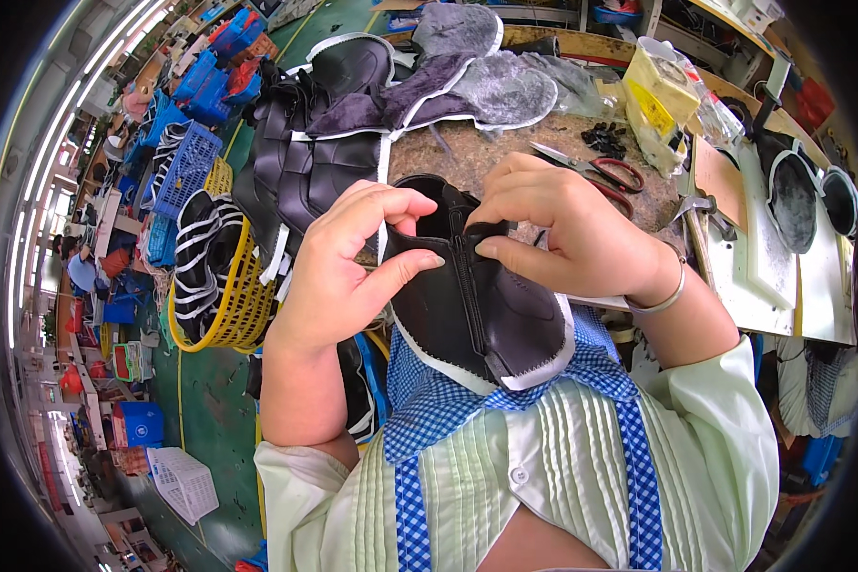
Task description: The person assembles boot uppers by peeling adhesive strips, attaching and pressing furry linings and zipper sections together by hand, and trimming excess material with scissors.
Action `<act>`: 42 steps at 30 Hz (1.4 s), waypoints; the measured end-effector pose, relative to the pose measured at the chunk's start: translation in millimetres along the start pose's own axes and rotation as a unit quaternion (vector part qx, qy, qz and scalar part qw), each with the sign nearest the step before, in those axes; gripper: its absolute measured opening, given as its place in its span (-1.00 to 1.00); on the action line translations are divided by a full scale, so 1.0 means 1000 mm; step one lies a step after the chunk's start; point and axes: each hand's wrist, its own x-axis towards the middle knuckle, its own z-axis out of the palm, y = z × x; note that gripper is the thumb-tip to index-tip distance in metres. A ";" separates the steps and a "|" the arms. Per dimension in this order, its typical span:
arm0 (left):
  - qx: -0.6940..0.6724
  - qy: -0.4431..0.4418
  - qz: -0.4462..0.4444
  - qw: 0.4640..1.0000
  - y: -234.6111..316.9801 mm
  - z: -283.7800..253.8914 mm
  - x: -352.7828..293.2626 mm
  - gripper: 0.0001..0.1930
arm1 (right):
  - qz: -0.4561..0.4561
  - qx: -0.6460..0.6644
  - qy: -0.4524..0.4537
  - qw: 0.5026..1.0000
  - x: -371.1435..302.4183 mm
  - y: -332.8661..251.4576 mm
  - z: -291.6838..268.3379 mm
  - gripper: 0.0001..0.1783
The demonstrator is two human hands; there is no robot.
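Between both hands is a black boot upper (429,319) with a white lower edge and a zipper (467,286) running down its middle. My left hand (367,248) pinches the top rim on the left, thumb on the outer face and fingers on the far side. On the other side of the zipper, my right hand (553,229) grips the rim near the zipper's top end, thumb and fingers closed on the material. The lower part of the upper rests against the blue checked apron (429,410). The fingertips behind the rim are partly hidden.
Stacked black uppers (305,191) and fur-lined pieces (515,91) lie on the worktable. Red-handled scissors (591,167), small black parts (603,141) and a hammer (698,214) sit to the right. A yellow basket (234,310) of uppers stands at left.
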 end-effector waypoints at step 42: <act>-0.005 0.087 0.098 0.991 -0.070 0.083 0.017 -0.58 | 0.120 -0.088 0.183 0.972 -0.077 0.065 0.062 -0.82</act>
